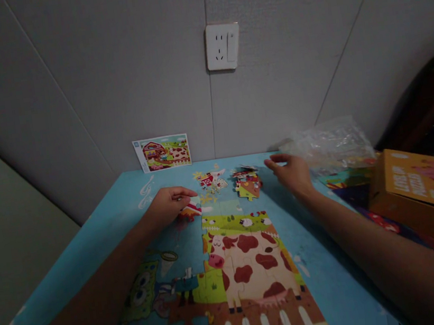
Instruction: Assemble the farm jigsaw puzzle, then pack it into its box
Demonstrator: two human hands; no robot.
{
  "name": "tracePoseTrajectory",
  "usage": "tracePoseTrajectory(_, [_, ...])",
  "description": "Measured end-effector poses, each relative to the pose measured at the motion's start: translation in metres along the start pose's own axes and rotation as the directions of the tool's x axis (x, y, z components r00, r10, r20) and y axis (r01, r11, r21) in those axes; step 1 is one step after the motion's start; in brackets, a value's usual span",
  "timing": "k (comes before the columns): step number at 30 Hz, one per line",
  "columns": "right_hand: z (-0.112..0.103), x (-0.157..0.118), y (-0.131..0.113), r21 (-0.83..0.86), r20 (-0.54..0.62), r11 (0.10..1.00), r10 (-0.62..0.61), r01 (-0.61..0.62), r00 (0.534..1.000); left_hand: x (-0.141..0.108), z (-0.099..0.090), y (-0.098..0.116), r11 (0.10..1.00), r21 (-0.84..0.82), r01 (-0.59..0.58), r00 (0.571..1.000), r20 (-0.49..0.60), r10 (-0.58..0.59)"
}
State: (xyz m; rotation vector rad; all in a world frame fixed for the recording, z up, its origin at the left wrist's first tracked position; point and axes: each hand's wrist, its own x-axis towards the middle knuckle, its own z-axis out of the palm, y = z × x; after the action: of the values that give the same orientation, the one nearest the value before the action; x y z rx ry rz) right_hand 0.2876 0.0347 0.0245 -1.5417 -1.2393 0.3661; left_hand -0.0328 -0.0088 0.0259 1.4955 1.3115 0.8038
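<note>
I have both forearms [353, 224] stretched toward the table's [115, 208] far edge: left hand [169, 203] curled, right hand [291, 173] nearer the far right corner, fingers loosely parted.

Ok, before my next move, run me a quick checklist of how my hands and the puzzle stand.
1. Left hand at a red-and-white piece: ok; firmness of grip: cannot tell.
2. Right hand free: ok, no piece visible in its fingers.
3. Picture card visible: ok, upright near the wall.
4. Cow section joined: ok.
5. Loose pieces spread out: not ok, heaped together.
</note>
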Motion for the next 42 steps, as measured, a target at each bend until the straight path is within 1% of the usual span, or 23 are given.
tracePoseTrajectory(1, [-0.009, 0.006, 0.003, -0.23, -0.122, 0.97, -0.114, 0.084, 0.986, 0.0, 0.0, 0.0, 1.0, 0.004, 0.003, 1.0, 0.0, -0.003])
tracePoseTrajectory(2, [-0.019, 0.012, 0.009, -0.435, -0.224, 0.895, -0.212, 0.097, 0.951, 0.0, 0.0, 0.001, 1.0, 0.008, 0.006, 1.0, 0.002, -0.006])
tracePoseTrajectory(3, [-0.029, 0.018, 0.016, -0.572, -0.301, 0.82, -0.251, 0.037, 0.92, 0.0, 0.0, 0.001, 1.0, 0.011, 0.008, 1.0, 0.005, -0.008])
tracePoseTrajectory(4, [-0.037, 0.023, 0.025, -0.639, -0.344, 0.768, -0.229, -0.048, 0.911, 0.0, 0.0, 0.001, 1.0, 0.015, 0.009, 1.0, 0.007, -0.009])
tracePoseTrajectory(6, [-0.049, 0.029, 0.044, -0.688, -0.301, 0.71, -0.09, -0.151, 0.949, 0.001, 0.001, 0.001, 1.0, 0.019, 0.011, 1.0, 0.001, -0.011])
tracePoseTrajectory(7, [-0.053, 0.032, 0.052, -0.702, -0.247, 0.695, -0.028, -0.159, 0.969, 0.001, 0.001, 0.001, 1.0, 0.022, 0.012, 1.0, -0.006, -0.012])
tracePoseTrajectory(9, [-0.056, 0.035, 0.061, -0.718, -0.146, 0.687, 0.004, -0.109, 0.989, 0.0, 0.002, 0.001, 1.0, 0.021, 0.017, 1.0, -0.018, -0.017])
tracePoseTrajectory(12, [-0.052, 0.037, 0.05, -0.715, -0.084, 0.699, -0.084, -0.001, 0.993, -0.001, 0.002, 0.003, 1.0, 0.005, 0.022, 1.0, -0.018, -0.022])
tracePoseTrajectory(14, [-0.046, 0.032, 0.029, -0.688, -0.057, 0.712, -0.247, 0.142, 0.967, -0.001, 0.002, 0.003, 1.0, 0.0, 0.028, 0.999, -0.017, -0.028])
tracePoseTrajectory(15, [-0.042, 0.026, 0.016, -0.645, -0.037, 0.702, -0.423, 0.301, 0.905, 0.0, 0.002, 0.002, 0.999, 0.006, 0.031, 0.999, -0.016, -0.031])
tracePoseTrajectory(16, [-0.038, 0.019, 0.003, -0.586, 0.009, 0.649, -0.594, 0.486, 0.804, 0.0, 0.002, 0.002, 0.999, 0.013, 0.034, 0.999, -0.016, -0.034])
tracePoseTrajectory(17, [-0.034, 0.011, -0.009, -0.518, 0.068, 0.569, -0.717, 0.639, 0.694, 0.001, 0.002, 0.001, 0.999, 0.021, 0.034, 0.999, -0.018, -0.034])
tracePoseTrajectory(18, [-0.03, 0.001, -0.02, -0.45, 0.115, 0.486, -0.8, 0.749, 0.588, 0.002, 0.002, 0.0, 0.999, 0.03, 0.035, 0.999, -0.022, -0.035])
tracePoseTrajectory(19, [-0.027, -0.008, -0.028, -0.385, 0.167, 0.415, -0.847, 0.824, 0.505, 0.003, 0.002, -0.001, 0.999, 0.035, 0.038, 0.999, -0.026, -0.037])
tracePoseTrajectory(21, [-0.022, -0.025, -0.039, -0.29, 0.22, 0.338, -0.887, 0.896, 0.406, 0.004, 0.002, -0.002, 0.998, 0.038, 0.052, 0.998, -0.032, -0.051])
tracePoseTrajectory(23, [-0.02, -0.035, -0.042, -0.245, 0.228, 0.317, -0.9, 0.916, 0.372, 0.004, 0.002, -0.002, 0.997, 0.039, 0.063, 0.998, -0.032, -0.061])
tracePoseTrajectory(26, [-0.021, -0.039, -0.041, -0.239, 0.198, 0.336, -0.902, 0.911, 0.384, 0.004, 0.002, -0.002, 0.998, 0.047, 0.053, 0.999, -0.01, -0.053])
tracePoseTrajectory(29, [-0.023, -0.034, -0.036, -0.295, 0.137, 0.393, -0.885, 0.871, 0.445, 0.004, 0.001, -0.002, 0.997, 0.066, 0.049, 0.999, -0.007, -0.048])
tracePoseTrajectory(32, [-0.026, -0.02, -0.028, -0.427, 0.006, 0.512, -0.823, 0.745, 0.569, 0.005, 0.001, -0.002, 0.994, 0.095, 0.056, 0.998, -0.038, -0.052])
tracePoseTrajectory(36, [-0.031, 0.004, -0.008, -0.557, -0.132, 0.671, -0.653, 0.49, 0.745, 0.006, 0.002, -0.002, 0.991, 0.088, 0.099, 0.995, -0.039, -0.096])
tracePoseTrajectory(39, [-0.029, 0.012, 0.009, -0.616, -0.111, 0.722, -0.474, 0.314, 0.873, 0.006, 0.001, -0.002, 0.99, 0.112, 0.083, 0.996, -0.028, -0.08])
tracePoseTrajectory(40, [-0.026, 0.012, 0.014, -0.632, -0.09, 0.724, -0.423, 0.276, 0.902, 0.006, 0.001, -0.003, 0.989, 0.127, 0.074, 0.997, -0.028, -0.071])
tracePoseTrajectory(42, [-0.021, 0.008, 0.018, -0.657, -0.057, 0.716, -0.361, 0.237, 0.931, 0.007, 0.0, -0.004, 0.987, 0.149, 0.064, 0.998, -0.034, -0.059])
